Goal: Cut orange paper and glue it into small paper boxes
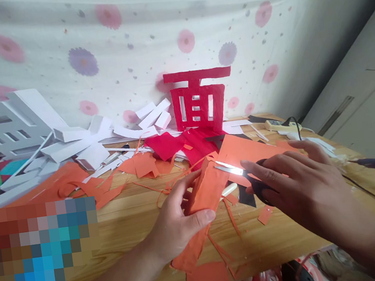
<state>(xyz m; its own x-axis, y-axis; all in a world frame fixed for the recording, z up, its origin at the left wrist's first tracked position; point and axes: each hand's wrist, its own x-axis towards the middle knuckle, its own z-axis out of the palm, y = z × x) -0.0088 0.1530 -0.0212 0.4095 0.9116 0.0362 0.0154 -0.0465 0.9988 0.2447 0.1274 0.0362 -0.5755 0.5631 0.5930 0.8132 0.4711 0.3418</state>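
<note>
Above the worktop (pixel 131 217), the left hand (pixel 175 229) pinches an orange paper (pixel 207 188), thumb across its front and fingers (pixel 183 185) behind, holding it tilted. The right hand (pixel 296 181) has its fingers (pixel 264 172) curled around black-handled scissors (pixel 233 170), whose blades meet the paper's upper edge. Orange scraps (pixel 76 185) lie around; a red character (pixel 198 100) stands behind.

Scissors (pixel 228 168) R of paper (pixel 208 189); cutout (pixel 198 100) behind.
</note>
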